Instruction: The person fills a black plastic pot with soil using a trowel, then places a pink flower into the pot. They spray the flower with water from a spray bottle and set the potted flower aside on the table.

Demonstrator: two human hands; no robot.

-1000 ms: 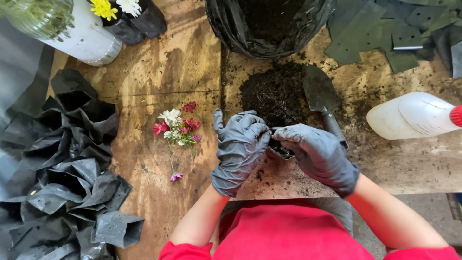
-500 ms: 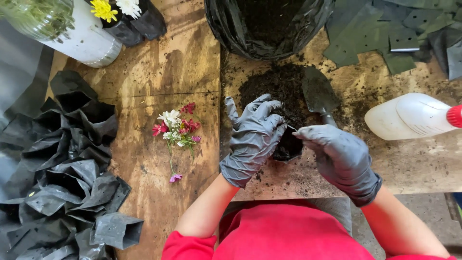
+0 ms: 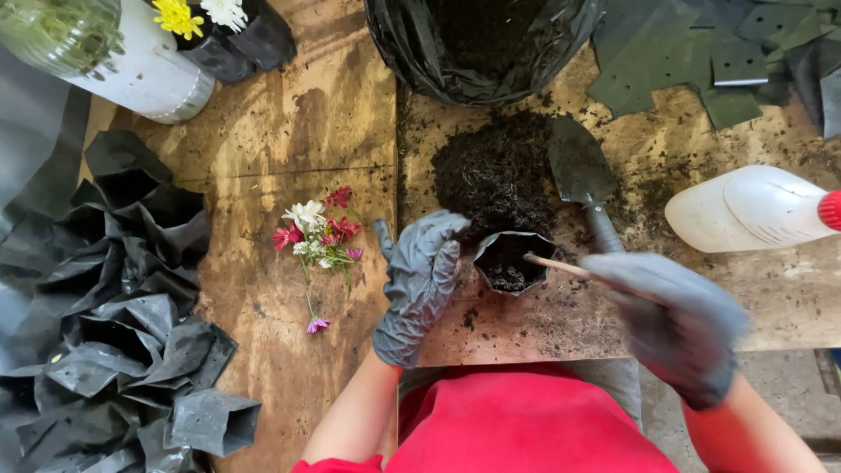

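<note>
A small black grow bag (image 3: 512, 261) with soil in it stands open on the wooden table (image 3: 289, 158). My left hand (image 3: 419, 282), in a grey glove, rests against the bag's left side with fingers curled. In a matching glove and blurred, my right hand (image 3: 674, 320) grips a thin wooden stick (image 3: 554, 264) whose tip reaches over the bag's mouth. A heap of dark soil (image 3: 495, 171) lies just behind the bag, with a small trowel (image 3: 583, 175) resting beside it.
Cut flowers (image 3: 317, 236) lie left of my left hand. Empty black grow bags (image 3: 123, 324) pile up at the left. A big black soil sack (image 3: 482, 39) sits at the back, a white spray bottle (image 3: 753, 208) at the right, a white pot (image 3: 144, 74) back left.
My hands have parted. The right hand pulled back to the right holding the stick, and the left hand slid to the bag's left side, uncovering the open bag.
</note>
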